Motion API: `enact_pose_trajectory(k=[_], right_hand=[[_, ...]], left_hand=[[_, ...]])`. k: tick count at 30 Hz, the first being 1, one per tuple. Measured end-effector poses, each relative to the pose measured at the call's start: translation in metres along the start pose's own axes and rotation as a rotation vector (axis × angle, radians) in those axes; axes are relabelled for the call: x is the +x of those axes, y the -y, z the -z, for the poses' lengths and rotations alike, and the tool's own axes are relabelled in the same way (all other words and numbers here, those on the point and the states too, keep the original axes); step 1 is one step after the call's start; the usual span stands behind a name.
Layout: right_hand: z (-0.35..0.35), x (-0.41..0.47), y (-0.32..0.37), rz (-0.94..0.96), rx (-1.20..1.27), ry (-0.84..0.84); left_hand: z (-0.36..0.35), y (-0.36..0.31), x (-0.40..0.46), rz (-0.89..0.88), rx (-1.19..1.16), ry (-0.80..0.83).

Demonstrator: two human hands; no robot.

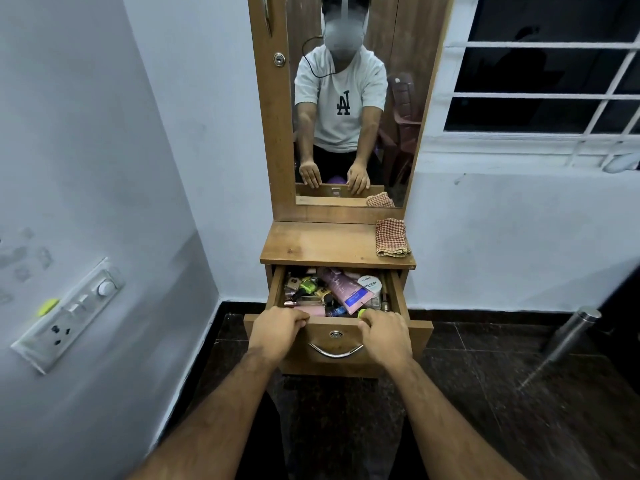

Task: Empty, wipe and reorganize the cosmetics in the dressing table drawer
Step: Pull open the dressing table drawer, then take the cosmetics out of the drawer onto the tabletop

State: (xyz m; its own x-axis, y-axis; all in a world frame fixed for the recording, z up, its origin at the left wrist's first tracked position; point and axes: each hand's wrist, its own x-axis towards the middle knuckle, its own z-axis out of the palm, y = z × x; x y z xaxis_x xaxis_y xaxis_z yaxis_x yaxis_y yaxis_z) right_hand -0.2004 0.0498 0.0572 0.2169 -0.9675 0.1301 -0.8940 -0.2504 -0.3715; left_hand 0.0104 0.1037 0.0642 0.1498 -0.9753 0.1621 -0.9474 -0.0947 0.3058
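The wooden dressing table drawer (pixel 420 336) stands pulled out, with a curved metal handle and a keyhole on its front. My left hand (pixel 277 332) grips the top edge of the drawer front on the left, and my right hand (pixel 384 336) grips that edge on the right. The drawer is crammed with cosmetics in a jumble: a pink tube (pixel 343 289) with a blue label, a round white jar (pixel 370 284), nail polish bottles (pixel 306 287) and several small items. A folded red-and-cream checked cloth (pixel 391 237) lies on the right of the table top (pixel 318 242).
A tall mirror (pixel 346 98) rises behind the table top and reflects me. A white wall with a switchboard (pixel 69 313) is close on the left. A steel bottle (pixel 571 332) lies on the dark tiled floor to the right. A barred window is at upper right.
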Motion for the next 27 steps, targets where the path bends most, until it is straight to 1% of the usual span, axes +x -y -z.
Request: enact_pose_trajectory(k=[8, 13, 27], right_hand=[[0.000, -0.025, 0.001, 0.004, 0.011, -0.029], [-0.001, -0.033, 0.000, 0.008, 0.008, -0.014], [-0.001, -0.048, -0.001, 0.001, 0.042, -0.015]], left_hand=[[0.004, -0.002, -0.019, 0.009, 0.025, 0.013], [0.005, -0.003, -0.027, 0.023, 0.029, 0.040], [0.009, -0.007, -0.043, 0.001, 0.058, 0.036]])
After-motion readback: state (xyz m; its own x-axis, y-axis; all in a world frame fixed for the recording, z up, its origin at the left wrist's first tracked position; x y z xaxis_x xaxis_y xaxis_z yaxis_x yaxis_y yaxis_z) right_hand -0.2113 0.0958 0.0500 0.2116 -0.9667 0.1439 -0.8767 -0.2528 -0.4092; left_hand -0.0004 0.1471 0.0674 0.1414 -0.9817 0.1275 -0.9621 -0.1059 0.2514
